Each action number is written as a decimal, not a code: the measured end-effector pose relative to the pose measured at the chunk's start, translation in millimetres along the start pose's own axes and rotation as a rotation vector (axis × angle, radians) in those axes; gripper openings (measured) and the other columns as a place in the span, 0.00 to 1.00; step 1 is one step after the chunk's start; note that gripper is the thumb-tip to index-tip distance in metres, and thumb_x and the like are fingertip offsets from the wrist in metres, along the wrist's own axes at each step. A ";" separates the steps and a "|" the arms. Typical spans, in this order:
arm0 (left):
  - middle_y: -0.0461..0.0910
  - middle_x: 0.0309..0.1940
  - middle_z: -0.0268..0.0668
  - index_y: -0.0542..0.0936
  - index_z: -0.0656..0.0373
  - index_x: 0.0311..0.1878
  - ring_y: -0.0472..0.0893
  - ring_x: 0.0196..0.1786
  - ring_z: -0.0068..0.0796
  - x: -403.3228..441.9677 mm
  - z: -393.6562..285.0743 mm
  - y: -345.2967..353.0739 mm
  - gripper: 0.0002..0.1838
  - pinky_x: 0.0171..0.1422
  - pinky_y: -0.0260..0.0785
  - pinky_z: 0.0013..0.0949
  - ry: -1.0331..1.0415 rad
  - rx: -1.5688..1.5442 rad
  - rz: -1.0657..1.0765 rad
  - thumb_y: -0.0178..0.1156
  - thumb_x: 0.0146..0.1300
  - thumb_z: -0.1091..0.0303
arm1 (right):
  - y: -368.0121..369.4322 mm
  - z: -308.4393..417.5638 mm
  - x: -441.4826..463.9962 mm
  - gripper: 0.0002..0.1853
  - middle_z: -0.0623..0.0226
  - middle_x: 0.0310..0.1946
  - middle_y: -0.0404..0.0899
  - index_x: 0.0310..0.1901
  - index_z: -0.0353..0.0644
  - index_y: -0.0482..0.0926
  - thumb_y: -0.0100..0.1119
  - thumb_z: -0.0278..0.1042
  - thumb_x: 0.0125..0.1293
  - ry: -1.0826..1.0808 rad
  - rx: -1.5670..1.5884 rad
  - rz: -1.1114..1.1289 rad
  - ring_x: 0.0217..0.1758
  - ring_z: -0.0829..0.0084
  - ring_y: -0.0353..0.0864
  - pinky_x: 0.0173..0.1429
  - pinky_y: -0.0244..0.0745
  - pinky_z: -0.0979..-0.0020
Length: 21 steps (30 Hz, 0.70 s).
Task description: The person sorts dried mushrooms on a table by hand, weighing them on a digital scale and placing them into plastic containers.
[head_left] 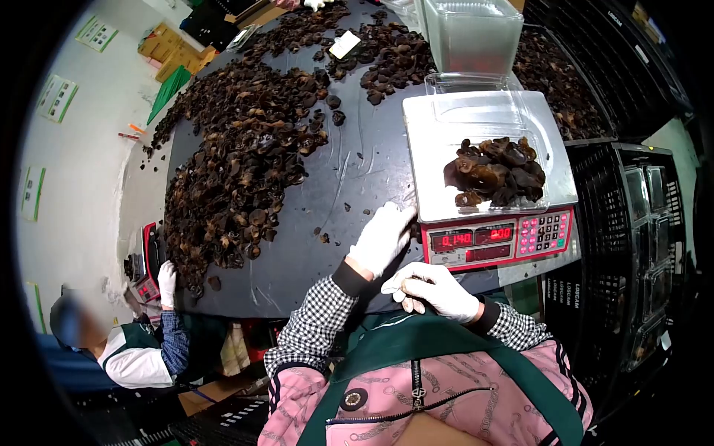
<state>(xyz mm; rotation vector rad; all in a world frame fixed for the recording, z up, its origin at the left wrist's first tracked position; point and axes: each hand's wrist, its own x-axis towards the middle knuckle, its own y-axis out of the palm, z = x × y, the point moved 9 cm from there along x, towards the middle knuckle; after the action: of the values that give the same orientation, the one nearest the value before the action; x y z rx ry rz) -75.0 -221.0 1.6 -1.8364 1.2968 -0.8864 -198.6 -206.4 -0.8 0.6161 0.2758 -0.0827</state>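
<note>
My left hand [383,239], in a white glove, is beside the left edge of the digital scale [415,149], its fingers pressed together and bent down. What they hold, if anything, is hidden; dark bits show near the fingertips. My right hand [439,291], also gloved, is in front of the scale's display, fingers curled in. I cannot make out anything in them. On the steel pan sits an open clear plastic box [487,111] with a heap of dark brown wood ear mushrooms [497,175] in it. The red display [457,240] appears to read 0.140.
A large pile of wood ear mushrooms [238,163] covers the table's left side. Stacked clear boxes [474,37] stand behind the scale. Black crates [606,223] are at right, some holding packed boxes. At lower left a co-worker [141,349] has a gloved hand [167,282] beside another red scale [151,256].
</note>
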 end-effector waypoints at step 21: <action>0.81 0.45 0.41 0.81 0.62 0.50 0.84 0.48 0.34 66.3 -78.0 -117.8 0.14 0.54 0.78 0.33 0.127 -0.296 -0.439 0.65 0.61 0.77 | -102.8 247.8 -49.9 0.14 0.61 0.47 0.87 0.54 0.39 0.84 0.64 0.33 0.71 -0.873 -1.236 -0.750 0.52 0.69 0.84 0.58 0.77 0.68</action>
<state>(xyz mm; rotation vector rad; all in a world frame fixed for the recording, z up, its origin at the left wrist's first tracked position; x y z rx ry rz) -68.1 -268.0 150.3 -2.3903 1.1653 -1.0983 -205.6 -434.3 149.2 -0.7966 -0.3227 -0.8117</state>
